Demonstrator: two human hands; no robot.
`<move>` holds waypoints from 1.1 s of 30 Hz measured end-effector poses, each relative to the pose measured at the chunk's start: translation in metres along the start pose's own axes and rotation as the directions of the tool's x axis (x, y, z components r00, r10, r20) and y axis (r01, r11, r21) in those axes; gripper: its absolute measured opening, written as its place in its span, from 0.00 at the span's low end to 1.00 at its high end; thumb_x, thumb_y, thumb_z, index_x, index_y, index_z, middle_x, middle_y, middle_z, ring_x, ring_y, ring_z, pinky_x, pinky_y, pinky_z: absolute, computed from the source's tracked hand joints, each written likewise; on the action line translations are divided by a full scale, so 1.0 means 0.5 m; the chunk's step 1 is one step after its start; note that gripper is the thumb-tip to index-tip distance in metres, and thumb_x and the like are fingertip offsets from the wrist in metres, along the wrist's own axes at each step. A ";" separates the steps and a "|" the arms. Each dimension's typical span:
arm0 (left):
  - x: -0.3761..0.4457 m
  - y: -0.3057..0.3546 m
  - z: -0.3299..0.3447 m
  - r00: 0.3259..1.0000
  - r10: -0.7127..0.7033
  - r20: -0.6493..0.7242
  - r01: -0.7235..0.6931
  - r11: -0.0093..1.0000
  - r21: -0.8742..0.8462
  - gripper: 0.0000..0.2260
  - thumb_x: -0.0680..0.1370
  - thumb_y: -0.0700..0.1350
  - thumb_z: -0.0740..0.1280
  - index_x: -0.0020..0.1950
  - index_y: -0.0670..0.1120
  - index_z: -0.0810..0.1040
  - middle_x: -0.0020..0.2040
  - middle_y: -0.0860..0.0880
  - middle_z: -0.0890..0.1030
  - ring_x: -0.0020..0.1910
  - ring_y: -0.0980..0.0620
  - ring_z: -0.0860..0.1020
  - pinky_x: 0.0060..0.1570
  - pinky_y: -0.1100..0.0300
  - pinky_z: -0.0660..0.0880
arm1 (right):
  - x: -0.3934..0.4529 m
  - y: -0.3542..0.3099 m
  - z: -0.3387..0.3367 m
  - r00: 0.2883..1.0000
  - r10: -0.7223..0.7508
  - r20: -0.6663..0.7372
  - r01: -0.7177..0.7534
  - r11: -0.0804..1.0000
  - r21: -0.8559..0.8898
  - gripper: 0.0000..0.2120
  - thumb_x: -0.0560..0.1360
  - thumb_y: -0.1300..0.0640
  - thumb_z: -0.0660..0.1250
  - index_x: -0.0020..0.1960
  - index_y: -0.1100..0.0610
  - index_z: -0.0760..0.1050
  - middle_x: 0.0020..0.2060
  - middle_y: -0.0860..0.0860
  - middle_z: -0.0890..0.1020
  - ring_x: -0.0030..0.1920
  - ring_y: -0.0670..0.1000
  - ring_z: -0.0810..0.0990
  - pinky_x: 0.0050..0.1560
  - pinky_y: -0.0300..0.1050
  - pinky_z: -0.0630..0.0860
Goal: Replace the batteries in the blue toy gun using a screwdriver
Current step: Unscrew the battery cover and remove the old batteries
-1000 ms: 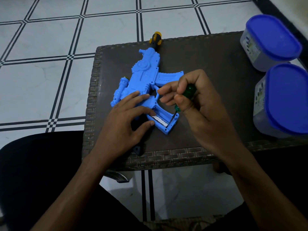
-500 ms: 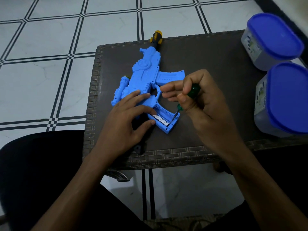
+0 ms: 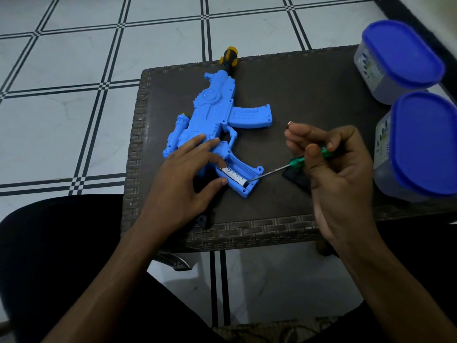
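Note:
The blue toy gun [image 3: 217, 112] lies flat on the dark woven table [image 3: 309, 90], muzzle pointing away from me. Its grip compartment is uncovered and a white battery [image 3: 233, 176] lies inside. My left hand [image 3: 183, 184] presses down on the gun beside that compartment, fingers spread. My right hand [image 3: 331, 167] grips a green-handled screwdriver [image 3: 296, 161]; its metal tip touches the battery's end at the bottom of the grip. A black cover piece [image 3: 295, 178] lies on the table partly under my right hand.
Two lidded plastic containers with blue lids [image 3: 400, 58] [image 3: 422, 144] stand at the table's right edge. A small black part [image 3: 202, 220] sits at the near table edge. White tiled floor [image 3: 74, 70] surrounds the table.
My right hand has drawn back to the right, away from the grip, so the screwdriver now reaches the battery at a low slant. The black cover piece has come into sight. My left hand stays put.

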State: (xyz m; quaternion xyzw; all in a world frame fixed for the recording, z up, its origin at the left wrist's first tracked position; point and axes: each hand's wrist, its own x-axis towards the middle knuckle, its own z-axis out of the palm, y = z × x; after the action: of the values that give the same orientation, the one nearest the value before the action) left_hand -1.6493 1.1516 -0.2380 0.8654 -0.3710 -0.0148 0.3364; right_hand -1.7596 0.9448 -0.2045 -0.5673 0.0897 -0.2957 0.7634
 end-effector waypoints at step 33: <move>-0.002 0.007 0.001 0.998 -0.047 -0.045 0.045 0.998 -0.038 0.27 0.73 0.54 0.72 0.69 0.48 0.71 0.67 0.60 0.73 0.70 0.59 0.71 0.70 0.59 0.68 | 0.063 0.020 0.061 0.795 0.360 0.488 0.370 0.351 -0.860 0.19 0.67 0.60 0.78 0.54 0.49 0.77 0.46 0.47 0.76 0.48 0.49 0.74 0.49 0.49 0.75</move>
State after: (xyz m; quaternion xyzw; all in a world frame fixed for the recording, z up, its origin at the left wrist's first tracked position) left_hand -1.6525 1.1500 -0.2365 0.8675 -0.3428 -0.0095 0.3603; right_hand -1.7163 0.9541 -0.1968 -0.9592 -0.0099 0.0063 0.2826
